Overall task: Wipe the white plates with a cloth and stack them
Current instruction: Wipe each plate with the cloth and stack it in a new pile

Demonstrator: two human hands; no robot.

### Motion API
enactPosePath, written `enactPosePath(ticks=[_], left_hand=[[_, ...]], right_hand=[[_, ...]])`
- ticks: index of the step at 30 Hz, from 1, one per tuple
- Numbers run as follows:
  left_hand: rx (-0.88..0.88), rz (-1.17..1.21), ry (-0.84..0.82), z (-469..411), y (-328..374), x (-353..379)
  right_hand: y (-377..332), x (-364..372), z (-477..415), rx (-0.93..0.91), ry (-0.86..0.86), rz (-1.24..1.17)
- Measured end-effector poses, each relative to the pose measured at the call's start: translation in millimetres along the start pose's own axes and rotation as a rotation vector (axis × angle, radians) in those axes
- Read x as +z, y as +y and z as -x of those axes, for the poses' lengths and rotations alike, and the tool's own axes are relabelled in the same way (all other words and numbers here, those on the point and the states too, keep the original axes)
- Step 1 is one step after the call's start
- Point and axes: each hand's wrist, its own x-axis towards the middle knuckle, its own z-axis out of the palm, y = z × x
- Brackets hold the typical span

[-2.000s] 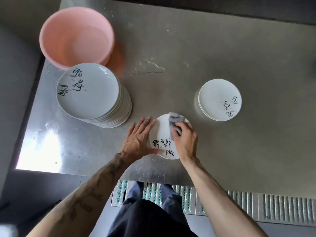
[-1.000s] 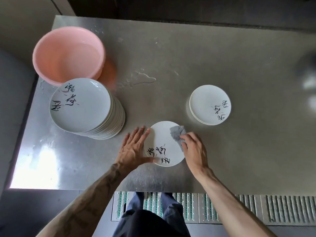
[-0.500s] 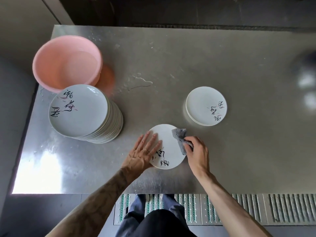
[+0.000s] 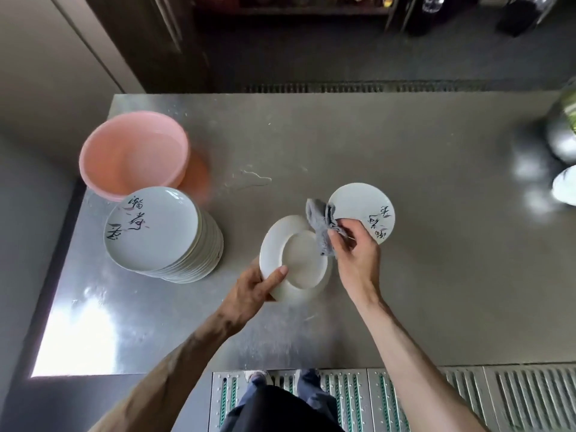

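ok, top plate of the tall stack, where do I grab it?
Probably the near-right rim of the top plate, thumb above, fingers under the lip. It lies flat, so only the edge gives purchase, and the pink basin crowds the far side.

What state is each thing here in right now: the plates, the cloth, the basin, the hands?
Held plate, underside facing up, gripped at its edge by the left hand.
Cloth, bunched, pinched in the right hand, against the held plate's rim.
Tall stack, top plate face up, untouched.
Short stack, face up, partly behind the right hand.
Pink basin, upright; contents unclear.
Table, wet in patches.
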Motion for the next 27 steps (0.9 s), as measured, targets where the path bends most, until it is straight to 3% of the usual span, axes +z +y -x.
enactPosePath(ticks=[5,11,13,17,19,23,27], left_hand=[[0.063,0.099,-0.11,22.0,26.6,-0.9],[0.082,0.118,-0.083,35.2,55.0,-5.6],[0.093,0.139,-0.096,37.2,59.4,-5.0],[0.125,0.215,-0.11,43.4,68.0,-7.8],[0.119,0.225,-0.115,45.5,70.9,-7.9],[0.096,0.281,-0.112,50.8,73.4,-7.0],[0.117,0.298,-0.134,60.2,73.9,-9.5]], right_hand=[[-35.3,2.8,-9.9,-0.126,-0.114,0.131],[-80.6,12.9,22.2,-0.653,-0.409,0.312],[-87.7,10.9,24.0,-0.752,-0.432,0.335],[-96.5,-4.2,2.5,-0.485,-0.198,0.275],[-104.7,-0.8,9.6,-0.515,-0.201,0.293],[-112.8,4.8,28.0,-0.705,-0.436,0.302],[-112.8,-10.9,5.6,-0.494,-0.216,0.317]])
